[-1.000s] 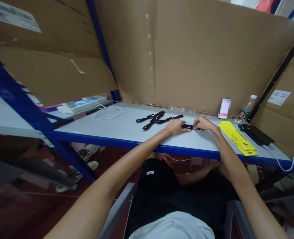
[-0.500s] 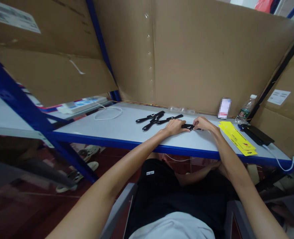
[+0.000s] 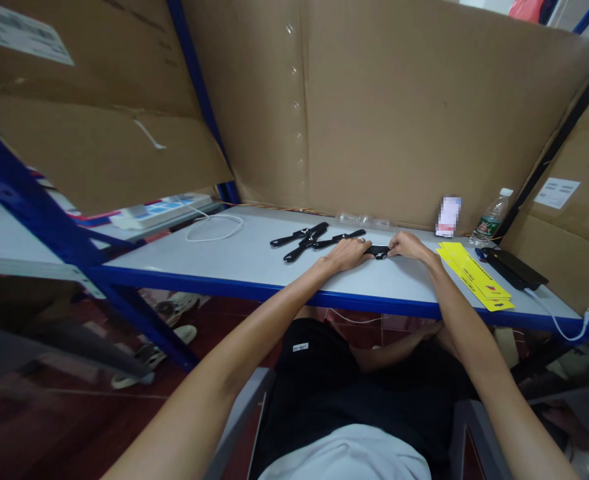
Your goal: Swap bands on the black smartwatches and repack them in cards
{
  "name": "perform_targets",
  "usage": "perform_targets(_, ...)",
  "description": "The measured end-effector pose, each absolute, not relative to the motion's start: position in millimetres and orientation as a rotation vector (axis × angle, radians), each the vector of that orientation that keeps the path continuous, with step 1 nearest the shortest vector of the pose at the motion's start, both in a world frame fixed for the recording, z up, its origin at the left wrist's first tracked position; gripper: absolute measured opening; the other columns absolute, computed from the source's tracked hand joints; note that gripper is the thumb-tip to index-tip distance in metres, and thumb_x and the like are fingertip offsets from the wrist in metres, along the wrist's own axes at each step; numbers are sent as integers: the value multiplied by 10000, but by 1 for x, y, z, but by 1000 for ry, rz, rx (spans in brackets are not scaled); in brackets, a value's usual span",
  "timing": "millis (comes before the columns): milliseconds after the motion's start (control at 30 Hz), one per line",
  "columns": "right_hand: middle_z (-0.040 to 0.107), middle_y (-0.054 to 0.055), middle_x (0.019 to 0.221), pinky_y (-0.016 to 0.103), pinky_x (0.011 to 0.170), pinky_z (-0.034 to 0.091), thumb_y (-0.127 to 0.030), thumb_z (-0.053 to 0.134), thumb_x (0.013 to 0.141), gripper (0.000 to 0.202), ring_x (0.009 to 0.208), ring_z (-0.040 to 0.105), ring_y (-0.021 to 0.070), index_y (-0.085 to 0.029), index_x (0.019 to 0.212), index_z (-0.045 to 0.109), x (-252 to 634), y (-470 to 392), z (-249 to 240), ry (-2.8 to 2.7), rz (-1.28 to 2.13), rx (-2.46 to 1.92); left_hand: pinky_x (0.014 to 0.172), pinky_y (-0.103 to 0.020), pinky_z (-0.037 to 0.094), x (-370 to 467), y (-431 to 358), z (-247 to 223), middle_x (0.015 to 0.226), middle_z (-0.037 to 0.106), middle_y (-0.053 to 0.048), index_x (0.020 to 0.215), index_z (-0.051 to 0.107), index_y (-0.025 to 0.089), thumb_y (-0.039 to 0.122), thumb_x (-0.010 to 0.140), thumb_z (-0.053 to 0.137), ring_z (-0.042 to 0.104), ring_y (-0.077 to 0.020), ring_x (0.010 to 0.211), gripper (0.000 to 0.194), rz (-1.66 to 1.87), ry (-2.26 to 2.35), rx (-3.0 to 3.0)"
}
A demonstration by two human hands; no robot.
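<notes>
Between my hands, just above or on the grey tabletop, is a black spokeshave (image 3: 379,251), its middle showing. My left hand (image 3: 349,253) is closed around one handle, a ring on one finger. At the other end my right hand (image 3: 405,245) pinches the opposite handle with curled fingers. To the left lie more black spokeshaves: one at the front (image 3: 306,243) crosses over another (image 3: 294,237), and a third (image 3: 339,239) rests just behind my left hand. Both handles of the held one are mostly hidden by my fingers.
Yellow printed cards (image 3: 474,277) lie right of my hands, beside a black case (image 3: 513,268) with a white cable. A phone (image 3: 448,217) and a plastic bottle (image 3: 492,219) stand at the back. Clear plastic pieces (image 3: 363,221) lie by the cardboard wall (image 3: 374,113). A white cable (image 3: 215,227) loops left.
The held spokeshave has turned slightly, so its middle shows more broadly between my hands. My right fingers have shifted a little on its end. The spokeshaves on the table stay put.
</notes>
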State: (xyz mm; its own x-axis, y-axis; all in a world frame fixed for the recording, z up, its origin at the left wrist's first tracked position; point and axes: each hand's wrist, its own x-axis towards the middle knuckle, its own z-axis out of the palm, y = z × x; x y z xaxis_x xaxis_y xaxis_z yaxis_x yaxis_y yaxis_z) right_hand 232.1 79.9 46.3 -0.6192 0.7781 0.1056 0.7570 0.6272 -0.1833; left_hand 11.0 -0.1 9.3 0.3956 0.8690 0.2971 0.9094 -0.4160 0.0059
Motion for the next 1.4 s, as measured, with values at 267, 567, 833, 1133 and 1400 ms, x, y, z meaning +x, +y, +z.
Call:
perform_targets(267,704,-10,732,236,628,334,-227,748,768,142,700,554,134,-179,869,836,234,81,47,-2631,281,-1204,762,-340,430,5,-1,8,941,732,-141,1196,650,171,486,1052,444,701,-294,878,404,-397,-1628,-2509)
perform_targets(567,632,-22,631,223,581,385,-207,735,763,124,578,532,110,-158,835,822,233,80,41,-2591,459,-1209,741,-325,426,5,1,5,932,739,-130,1177,671,197,489,1048,432,706,-288,878,399,-373,-1655,-2505)
perform_targets(833,665,-6,675,205,531,429,-147,735,763,90,557,558,101,-150,819,805,232,78,42,-2538,559,-1234,705,-313,400,6,-1,6,927,742,-126,1180,674,208,476,1043,427,701,-281,851,389,-351,-1662,-2473)
perform_targets(1133,716,36,739,245,597,370,-190,814,776,32,662,589,142,-178,795,790,226,69,41,-2676,148,-1171,711,-307,398,2,-2,8,974,746,-120,1155,668,223,472,1044,424,694,-280,888,366,-349,-1665,-2461)
perform_targets(1400,755,55,829,244,640,385,-261,822,810,88,733,631,158,-184,850,807,223,65,42,-2680,123,-1204,739,-305,431,0,-1,4,1042,748,-116,1131,667,221,452,1045,443,698,-276,964,333,-387,-1695,-2436)
